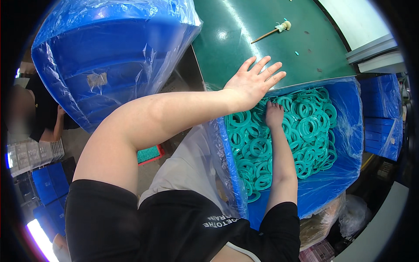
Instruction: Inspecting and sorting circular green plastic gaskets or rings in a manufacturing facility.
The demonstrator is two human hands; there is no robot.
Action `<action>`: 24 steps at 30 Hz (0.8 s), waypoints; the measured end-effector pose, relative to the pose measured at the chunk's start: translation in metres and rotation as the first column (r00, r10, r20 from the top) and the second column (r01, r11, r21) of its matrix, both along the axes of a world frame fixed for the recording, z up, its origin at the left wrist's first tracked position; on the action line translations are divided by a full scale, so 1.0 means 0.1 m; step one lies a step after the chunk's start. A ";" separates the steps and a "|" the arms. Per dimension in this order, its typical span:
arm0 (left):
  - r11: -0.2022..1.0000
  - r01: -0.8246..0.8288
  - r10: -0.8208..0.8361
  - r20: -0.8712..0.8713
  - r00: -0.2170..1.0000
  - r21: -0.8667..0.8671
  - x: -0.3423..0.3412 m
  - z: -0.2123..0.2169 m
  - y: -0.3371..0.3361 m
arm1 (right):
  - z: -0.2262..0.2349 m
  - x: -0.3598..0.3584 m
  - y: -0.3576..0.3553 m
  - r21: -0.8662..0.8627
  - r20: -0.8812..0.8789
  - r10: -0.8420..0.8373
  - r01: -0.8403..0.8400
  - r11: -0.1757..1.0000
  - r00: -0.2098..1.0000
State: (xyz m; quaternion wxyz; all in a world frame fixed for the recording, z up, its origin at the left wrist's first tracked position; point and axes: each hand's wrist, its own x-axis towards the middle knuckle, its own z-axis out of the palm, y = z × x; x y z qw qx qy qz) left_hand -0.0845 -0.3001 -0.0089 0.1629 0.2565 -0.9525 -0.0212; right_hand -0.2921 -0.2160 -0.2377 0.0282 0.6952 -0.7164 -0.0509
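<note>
My left hand (251,87) is open, palm down with fingers spread, at the near edge of a green tabletop (227,52). It holds nothing. Below it, my right hand (274,115) reaches among many teal plastic rings (309,126), touching them; its fingertips are sunk among the rings, so whether it grips any cannot be made out. The rings lie heaped in a blue bin (323,194) lined with clear plastic film. They fill the far part of the bin and slope down toward me.
A short stick with a pale wrapped head (283,27) lies on the tabletop near small teal bits (297,53). A large film-covered blue bin (109,56) stands at the left. Blue crates (382,118) are stacked at the right. Another person (43,109) is at the far left.
</note>
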 end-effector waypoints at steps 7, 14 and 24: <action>1.000 0.003 -0.003 -0.008 1.000 -0.019 -0.01 0.01 -0.06 | 0.03 0.36 0.36 0.177 0.327 -0.225 0.175 0.969 0.918; 0.989 -0.082 0.067 -0.126 0.990 -0.120 0.07 -0.07 -0.05 | -0.09 0.73 0.63 -0.102 0.395 -0.024 0.070 0.992 0.918; 0.999 -0.010 0.008 -0.057 0.998 -0.036 -0.04 -0.17 0.05 | -0.46 0.56 0.76 -0.037 0.377 -0.098 0.120 0.992 0.921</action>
